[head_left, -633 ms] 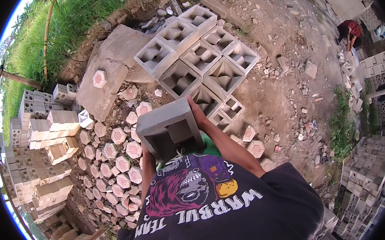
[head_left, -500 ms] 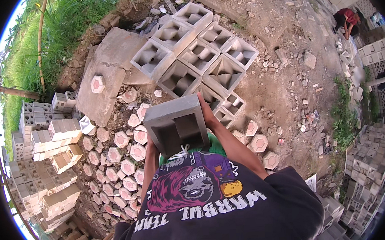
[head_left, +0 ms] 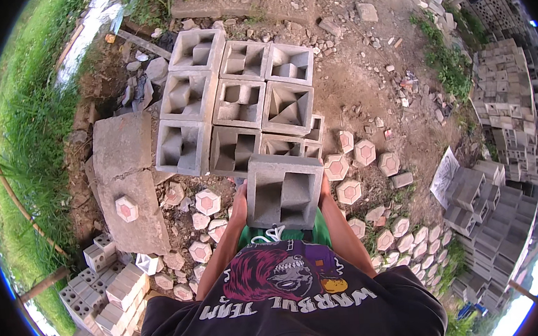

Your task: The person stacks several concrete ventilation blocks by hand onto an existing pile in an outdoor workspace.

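A square grey concrete vent block [head_left: 255,194] is held up in front of my waist, its recessed, sculpted face toward me. My left hand [head_left: 240,195] grips its left side and my right hand [head_left: 324,188] its right side; most of the fingers are hidden behind the block. Just beyond it stands a group of similar vent blocks [head_left: 213,103], packed in rows with their hollow faces up. The held block overlaps the nearest row in view, and I cannot tell whether they touch.
Hexagonal pavers [head_left: 208,202] with reddish centres lie on the ground at both sides. A cracked concrete slab [head_left: 123,172] is at the left, with grass [head_left: 23,135] beyond. Stacked blocks stand at lower left [head_left: 124,287] and right [head_left: 490,215]. Rubble [head_left: 367,12] litters the dirt.
My view and body have turned, so the group of blocks now sits straighter and further left. The held block has come upright and level between my hands. The distant person is out of view.
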`<state>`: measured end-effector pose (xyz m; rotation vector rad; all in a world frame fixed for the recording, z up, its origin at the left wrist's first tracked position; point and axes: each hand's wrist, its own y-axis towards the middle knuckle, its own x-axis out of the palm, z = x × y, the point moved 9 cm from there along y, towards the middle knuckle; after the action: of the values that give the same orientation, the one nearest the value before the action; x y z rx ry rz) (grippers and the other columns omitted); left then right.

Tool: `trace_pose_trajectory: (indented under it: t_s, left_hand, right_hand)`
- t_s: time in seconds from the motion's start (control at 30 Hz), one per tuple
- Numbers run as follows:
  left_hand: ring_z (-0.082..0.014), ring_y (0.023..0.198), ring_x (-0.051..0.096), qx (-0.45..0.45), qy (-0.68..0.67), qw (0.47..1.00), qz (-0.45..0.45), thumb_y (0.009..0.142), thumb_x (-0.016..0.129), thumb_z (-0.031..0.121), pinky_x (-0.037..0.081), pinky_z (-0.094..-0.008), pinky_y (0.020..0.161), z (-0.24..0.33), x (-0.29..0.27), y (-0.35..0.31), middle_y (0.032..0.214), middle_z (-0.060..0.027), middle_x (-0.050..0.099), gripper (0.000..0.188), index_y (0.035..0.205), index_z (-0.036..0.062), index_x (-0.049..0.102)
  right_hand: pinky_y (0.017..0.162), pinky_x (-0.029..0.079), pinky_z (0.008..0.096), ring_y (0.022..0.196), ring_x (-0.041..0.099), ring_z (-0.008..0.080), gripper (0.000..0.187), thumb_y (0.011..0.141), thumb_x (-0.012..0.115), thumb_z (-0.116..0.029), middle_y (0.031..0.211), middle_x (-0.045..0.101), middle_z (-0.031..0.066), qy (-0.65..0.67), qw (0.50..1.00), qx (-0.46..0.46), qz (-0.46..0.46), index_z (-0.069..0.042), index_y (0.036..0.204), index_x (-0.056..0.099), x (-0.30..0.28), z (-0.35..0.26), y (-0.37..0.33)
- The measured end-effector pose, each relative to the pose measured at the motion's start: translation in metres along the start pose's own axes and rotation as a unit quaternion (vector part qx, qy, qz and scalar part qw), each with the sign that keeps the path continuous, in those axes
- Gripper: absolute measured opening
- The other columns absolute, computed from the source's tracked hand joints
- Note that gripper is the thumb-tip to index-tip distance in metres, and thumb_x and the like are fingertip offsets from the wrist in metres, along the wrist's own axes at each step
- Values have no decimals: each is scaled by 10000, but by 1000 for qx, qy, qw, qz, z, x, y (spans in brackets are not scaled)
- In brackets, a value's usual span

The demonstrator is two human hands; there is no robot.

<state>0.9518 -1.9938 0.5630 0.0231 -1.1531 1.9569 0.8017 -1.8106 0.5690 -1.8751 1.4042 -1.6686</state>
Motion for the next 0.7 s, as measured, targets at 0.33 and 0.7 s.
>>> trace_pose_trajectory:
  t_s: [0.33,0.7]
  left_hand:
    - [-218,1047,488,-108,167,977,74,950,418,401,350,-312,927,-91,3,60,1124,-147,550,505,1180,-31,542]
    - [-222,1088,473,65,239,963,105,960,437,340,356,-327,954,-76,12,143,1207,-160,526,510,1314,-27,430]
  right_hand:
    - [954,448,416,1093,552,303,830,822,414,-707,1257,536,164,48,994,43,93,-26,1291,479,-151,27,37]
    - [916,457,407,1068,553,278,806,821,418,-710,1249,540,133,12,987,68,145,-62,1295,483,-203,21,149]
